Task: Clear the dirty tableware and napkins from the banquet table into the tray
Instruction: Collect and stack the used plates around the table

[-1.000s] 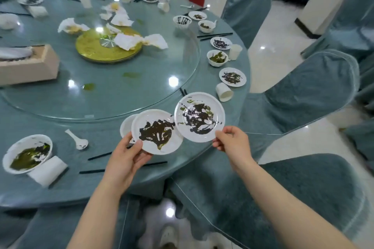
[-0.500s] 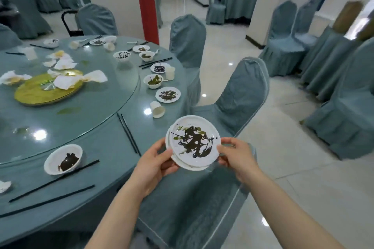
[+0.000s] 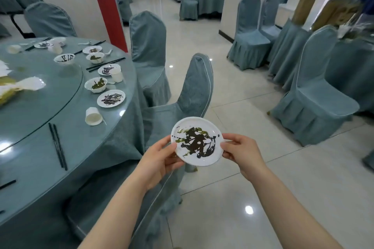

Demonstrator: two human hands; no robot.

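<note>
You've got a small round white plate smeared w/ dark sauce and green bits (image 3: pixel 197 141) held in both hands, off the round teal-clothed banquet table (image 3: pixel 113 139), out past its right edge, over a teal fabric-covered chair (image 3: pixel 194 91) and the pale tiled floor (image 3: pixel 253 184). Your left hand (image 3: pixel 156 160) pinches the plate's left rim, thumb on top, fingers curled under; your right hand (image 3: pixel 241 152) pinches the right rim, thumb on top, fingers bent beneath. Can't tell if there's a second plate under it. Plate is roughly level, face up. On the table, nr its right edge: a white paper cup lying on its side (image 3: pixel 93 116), a small white plate w/ dark streaks (image 3: pixel 111 98) just beyond the cup, then a white bowl w/ green leftovers (image 3: pixel 96 84), then another upright white cup (image 3: pixel 116 74) beside another dirty plate. A pair of black chopsticks (image 3: pixel 57 145) lies on the cloth nearer you than the tipped cup. Toward the table's middle sits a round glass turntable (image 3: pixel 50 95) w/ crumpled white napkins (image 3: pixel 30 85) at its left, partly cut off by the frame. More bowls, plates and chopsticks line the table's far rim, blurred. No tray shows.
</note>
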